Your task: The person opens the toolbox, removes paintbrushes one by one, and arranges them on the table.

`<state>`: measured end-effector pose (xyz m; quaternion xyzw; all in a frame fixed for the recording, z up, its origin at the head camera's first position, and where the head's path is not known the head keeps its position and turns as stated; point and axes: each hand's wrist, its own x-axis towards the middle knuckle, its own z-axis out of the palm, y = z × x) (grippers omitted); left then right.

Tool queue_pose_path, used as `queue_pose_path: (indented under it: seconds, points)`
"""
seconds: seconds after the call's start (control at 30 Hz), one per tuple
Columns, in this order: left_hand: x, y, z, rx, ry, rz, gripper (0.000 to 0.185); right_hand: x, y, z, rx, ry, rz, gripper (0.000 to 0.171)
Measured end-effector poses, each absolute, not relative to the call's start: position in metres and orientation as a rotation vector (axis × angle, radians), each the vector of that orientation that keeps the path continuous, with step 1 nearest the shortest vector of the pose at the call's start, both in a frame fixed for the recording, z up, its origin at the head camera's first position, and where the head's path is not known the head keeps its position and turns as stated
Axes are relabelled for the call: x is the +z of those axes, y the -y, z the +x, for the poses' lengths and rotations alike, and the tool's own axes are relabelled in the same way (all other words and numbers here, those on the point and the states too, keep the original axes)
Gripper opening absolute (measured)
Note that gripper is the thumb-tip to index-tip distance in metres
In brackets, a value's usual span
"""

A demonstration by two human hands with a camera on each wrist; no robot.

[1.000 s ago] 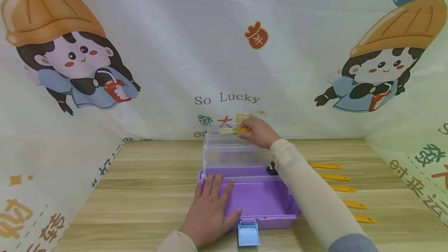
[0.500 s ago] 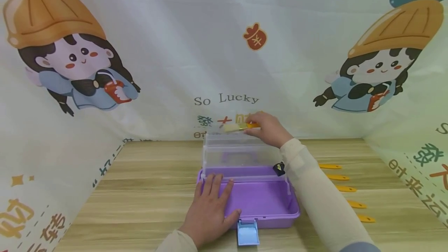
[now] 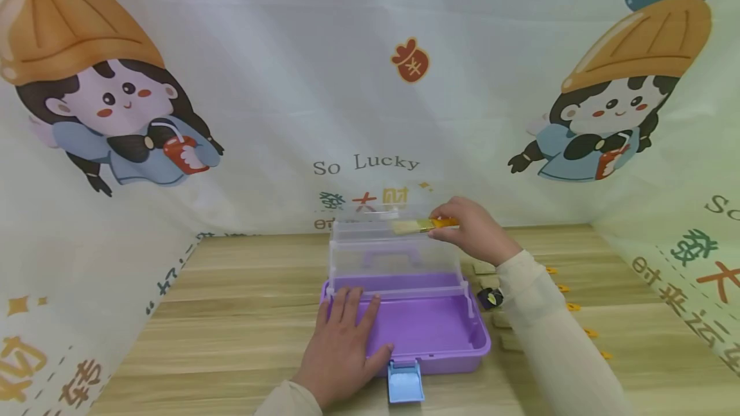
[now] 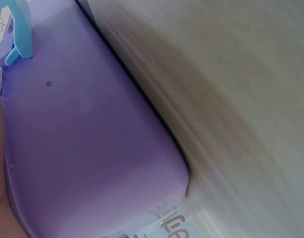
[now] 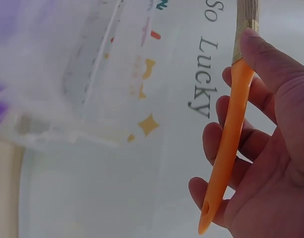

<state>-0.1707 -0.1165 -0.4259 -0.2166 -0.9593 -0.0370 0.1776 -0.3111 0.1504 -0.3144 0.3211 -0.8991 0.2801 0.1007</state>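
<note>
Above the clear upper tray (image 3: 393, 255) of the purple box (image 3: 428, 332), right hand (image 3: 474, 231) grips an orange-handled brush (image 3: 424, 226) (not yet stowed), left hand (image 3: 341, 352) flat on the box's near-left rim.

A light wooden plank table (image 3: 231, 313) spreads below the grip on every side. Low and to the right of the grip, a row of small orange-handled paintbrushes (image 3: 572, 307) lies on it, partly hidden. A white printed fabric backdrop (image 3: 347, 82) hangs behind the grip. Just up and left of the grip it bears grey "So Lucky" lettering (image 3: 365, 164), higher up a red-orange pouch motif (image 3: 410, 60). Cartoon girls in orange caps stand far left (image 3: 115, 95) and far right (image 3: 613, 108).
</note>
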Motion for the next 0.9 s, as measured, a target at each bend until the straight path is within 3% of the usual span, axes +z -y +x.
queue_pose_path:
  seconds: [0.9]
  points:
    - [-0.428, 0.116, -0.172, -0.114, 2.71, -0.616, 0.078, -0.377, -0.284, -0.217, 0.63, 2.894, 0.72, 0.022]
